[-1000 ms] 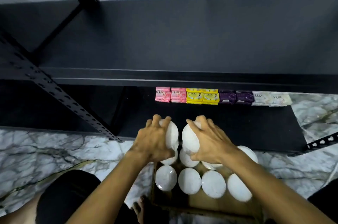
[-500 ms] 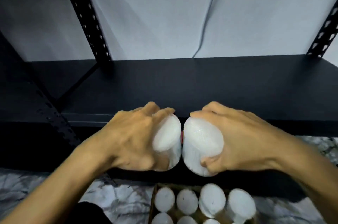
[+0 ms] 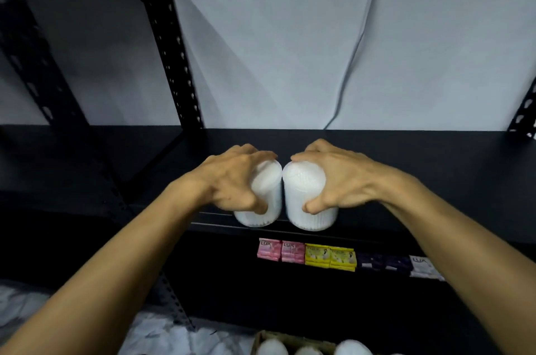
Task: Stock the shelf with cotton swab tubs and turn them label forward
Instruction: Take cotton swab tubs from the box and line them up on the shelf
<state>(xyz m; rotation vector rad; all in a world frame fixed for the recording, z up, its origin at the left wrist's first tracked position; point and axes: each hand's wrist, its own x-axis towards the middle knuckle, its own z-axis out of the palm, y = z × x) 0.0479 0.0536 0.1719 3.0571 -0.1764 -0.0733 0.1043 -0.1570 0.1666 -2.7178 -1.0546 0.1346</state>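
Up they come: both hands have lifted out of the box (image 3: 293, 340) and now reach the near edge of the upper shelf (image 3: 435, 169), the left hand (image 3: 232, 180) wrapped around one cotton swab tub (image 3: 265, 204), the right hand (image 3: 339, 180) around another (image 3: 304, 195), the two tubs side by side. They look about to land, and no label shows yet, so the turning is probably still to come.

I see both forearms bare to the frame edge, entering from 7 and 4 o'clock. Left hand (image 3: 232, 180) and right hand (image 3: 342, 180): no rings, watch, gloves or sleeves visible.
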